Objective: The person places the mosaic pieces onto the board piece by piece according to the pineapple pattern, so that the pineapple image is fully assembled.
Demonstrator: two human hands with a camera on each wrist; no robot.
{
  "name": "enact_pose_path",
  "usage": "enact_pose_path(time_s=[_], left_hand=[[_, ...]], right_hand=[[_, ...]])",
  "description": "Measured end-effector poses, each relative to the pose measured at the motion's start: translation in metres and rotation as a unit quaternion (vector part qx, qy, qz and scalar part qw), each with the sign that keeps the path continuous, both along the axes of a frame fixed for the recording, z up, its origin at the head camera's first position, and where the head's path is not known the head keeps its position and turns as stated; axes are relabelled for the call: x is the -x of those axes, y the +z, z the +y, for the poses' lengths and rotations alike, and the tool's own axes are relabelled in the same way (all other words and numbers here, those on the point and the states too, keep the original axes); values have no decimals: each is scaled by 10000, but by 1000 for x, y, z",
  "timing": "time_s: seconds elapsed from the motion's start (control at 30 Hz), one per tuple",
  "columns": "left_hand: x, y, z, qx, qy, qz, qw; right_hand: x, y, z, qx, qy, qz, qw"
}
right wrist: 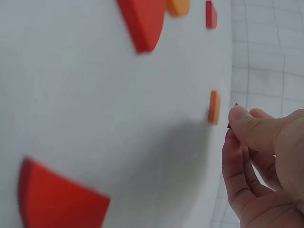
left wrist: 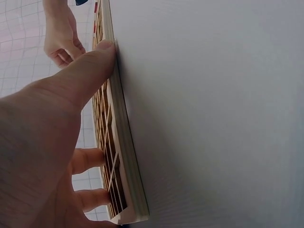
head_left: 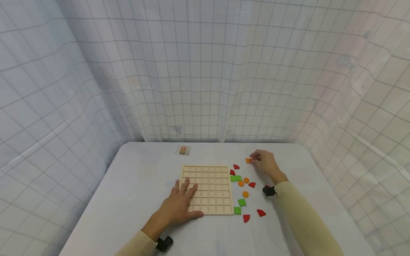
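"While a left hand (head_left: 180,206) spreads over the near left part of a pale wooden grid board (head_left: 211,185), a right hand (head_left: 265,163) works at the far right of a white table (head_left: 128,192), as the head camera shows."

"What does each have hold of?"

"The right pinches a small red piece (head_left: 252,159), mostly hidden, beside an orange square (head_left: 248,160). The left grips nothing, its fingers extended and well parted on the board."

"And around them?"

"Green squares (head_left: 241,202), orange discs (head_left: 245,194) and red quarter-circle wedges (head_left: 261,213) lie scattered to the right of the board; a small patterned packet (head_left: 183,150) lies beyond its far edge. Beige sleeves (head_left: 304,217) cover both forearms, before a gridded white curtain (head_left: 205,71)."

"The left wrist's view?"

"The left thumb lies along the board's near edge, with other fingers reaching over the cells. The right hand shows at upper left, fingers curled; what it holds cannot be made out there."

"And the right wrist's?"

"Thumb and fingertip close on the red piece, only dark slivers of it showing. The orange square sits on the table just beside the hand, a blurred red wedge in the foreground. Whether the pinched piece touches the table, I cannot tell."
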State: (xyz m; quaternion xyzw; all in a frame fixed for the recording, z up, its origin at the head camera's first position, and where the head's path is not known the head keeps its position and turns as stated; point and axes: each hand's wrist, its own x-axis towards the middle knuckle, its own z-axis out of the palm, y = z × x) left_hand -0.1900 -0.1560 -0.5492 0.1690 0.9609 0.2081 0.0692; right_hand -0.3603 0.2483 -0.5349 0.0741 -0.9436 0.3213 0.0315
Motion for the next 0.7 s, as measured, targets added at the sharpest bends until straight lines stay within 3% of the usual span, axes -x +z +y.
enact_pose_path(time_s=[0.23, 0.7], left_hand=[[-1, 1, 2, 10, 53, 7, 10000], [-1, 1, 3, 23, -39, -94, 9999]], right_hand=[[-5, 8, -24, 130, 109, 65, 9998], [-21, 6, -73, 333, 877, 47, 9956]])
